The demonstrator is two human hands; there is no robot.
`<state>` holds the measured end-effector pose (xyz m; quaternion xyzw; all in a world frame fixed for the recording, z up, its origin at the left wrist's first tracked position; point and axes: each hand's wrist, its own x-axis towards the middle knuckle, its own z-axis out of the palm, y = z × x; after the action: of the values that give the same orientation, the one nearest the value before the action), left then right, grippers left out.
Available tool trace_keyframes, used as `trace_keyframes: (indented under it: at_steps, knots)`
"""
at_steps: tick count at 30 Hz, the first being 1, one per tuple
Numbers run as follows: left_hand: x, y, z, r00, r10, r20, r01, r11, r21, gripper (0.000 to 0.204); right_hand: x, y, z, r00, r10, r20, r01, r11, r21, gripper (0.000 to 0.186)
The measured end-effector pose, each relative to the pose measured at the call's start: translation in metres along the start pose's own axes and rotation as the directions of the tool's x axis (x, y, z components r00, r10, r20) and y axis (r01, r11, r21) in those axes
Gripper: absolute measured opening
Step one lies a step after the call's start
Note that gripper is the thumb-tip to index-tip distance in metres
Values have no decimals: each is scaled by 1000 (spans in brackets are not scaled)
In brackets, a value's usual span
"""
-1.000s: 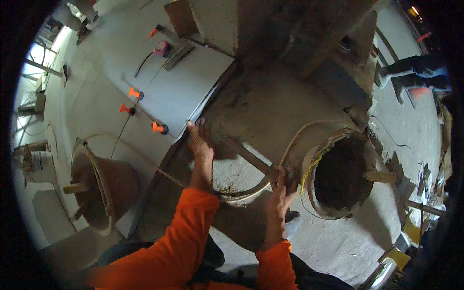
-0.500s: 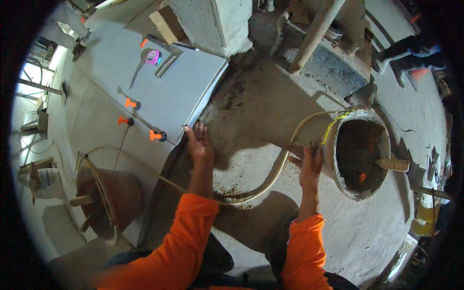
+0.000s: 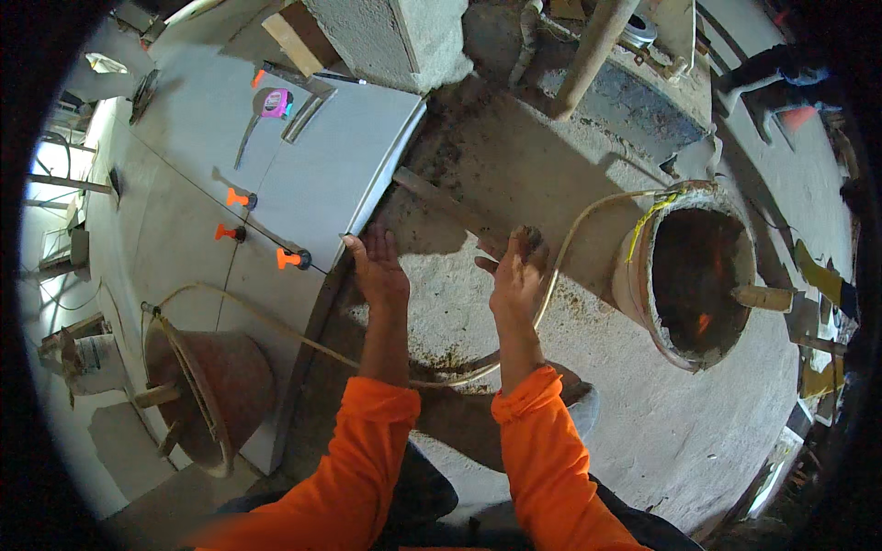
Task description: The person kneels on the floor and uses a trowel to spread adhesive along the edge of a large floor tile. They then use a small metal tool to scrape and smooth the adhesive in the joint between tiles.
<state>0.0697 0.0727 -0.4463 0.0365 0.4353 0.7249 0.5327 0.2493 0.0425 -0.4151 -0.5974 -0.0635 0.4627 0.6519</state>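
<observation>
My left hand (image 3: 377, 266) is open at the near edge of a pale tile (image 3: 326, 179), thumb at the rim and fingers stretched out. My right hand (image 3: 514, 280) is open to its right over the dusty floor, thumb apart; a dark patch by its fingertips is too unclear to name. Orange-topped levelling clips (image 3: 288, 258) sit along the tile's seams. A pink tape measure (image 3: 273, 103) and a metal bar (image 3: 308, 115) lie on that tile. A pale hose (image 3: 581, 223) loops past both hands.
Buckets with wooden handles stand left (image 3: 216, 395) and right (image 3: 632, 294). A concrete pillar (image 3: 386, 41), a leaning pole (image 3: 595, 64) and a mortar-crusted box (image 3: 634, 119) are beyond my hands. Another person's legs (image 3: 772, 87) show at upper right.
My right hand moved out toward the right bucket, then came back left, closer to my left hand. My left hand stays by the tile's edge. The view has shifted slightly.
</observation>
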Motion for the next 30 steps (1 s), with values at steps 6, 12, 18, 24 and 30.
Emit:
trace_keyframes:
  at_steps: [6,12,18,24,30]
  knots:
    - [14,-10,2,997,-6,78,5,1000,12,88,-1,-4,0,999,-11,52,9,999,34,41]
    - [21,-19,9,987,-25,159,13,997,76,93,4,-6,-4,998,35,43,-37,998,49,36]
    - [33,-16,16,976,-131,173,107,984,143,97,-5,-2,-14,994,36,105,-35,999,-8,35]
    - [46,-23,13,955,-86,282,68,995,73,99,-9,5,-16,995,75,62,-79,995,64,28]
    - [45,-31,18,985,-12,173,-2,997,76,107,-6,0,-18,996,90,-24,-85,983,164,22]
